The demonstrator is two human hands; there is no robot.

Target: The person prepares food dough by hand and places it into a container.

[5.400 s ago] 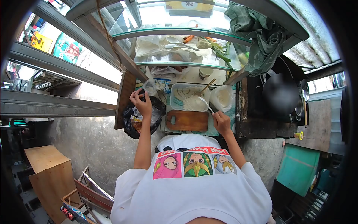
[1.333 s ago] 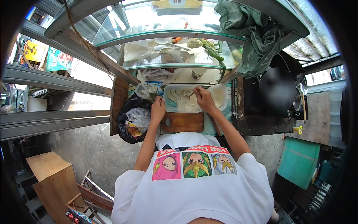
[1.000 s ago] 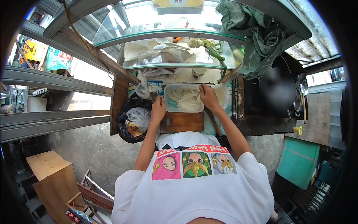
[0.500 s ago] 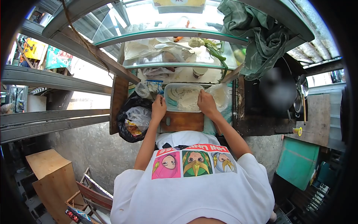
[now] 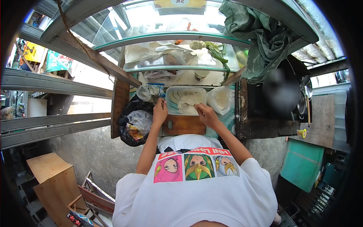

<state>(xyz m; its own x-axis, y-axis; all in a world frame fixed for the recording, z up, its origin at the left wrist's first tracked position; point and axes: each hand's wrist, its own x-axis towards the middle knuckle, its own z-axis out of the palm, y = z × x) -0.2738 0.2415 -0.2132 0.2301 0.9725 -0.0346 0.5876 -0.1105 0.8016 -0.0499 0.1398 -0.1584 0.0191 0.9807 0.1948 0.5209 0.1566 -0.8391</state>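
Observation:
A clear rectangular plastic container (image 5: 172,110) with white flour-like powder (image 5: 185,108) in it stands on the counter in front of me. My left hand (image 5: 160,110) is closed at its front left corner, fingers on the rim. Over the front right part of the container, my right hand (image 5: 206,113) pinches what looks like a thin spoon, its far end down in the powder. Just right of it sits an open clear plastic bag (image 5: 220,101) of similar white powder. A wooden cutting board (image 5: 187,125) lies between the container and my body.
A black plastic bag (image 5: 124,126) hangs at the left beside small packets (image 5: 155,90). Behind the container stands a paper cup (image 5: 200,75), below a glass shelf with green leafy vegetables (image 5: 217,55). A dark wok (image 5: 280,92) is at the right, under a hanging green cloth (image 5: 266,56).
My right hand has moved from the container's right rim inward and toward me, with the spoon now showing in the powder. The left hand stays at the left corner.

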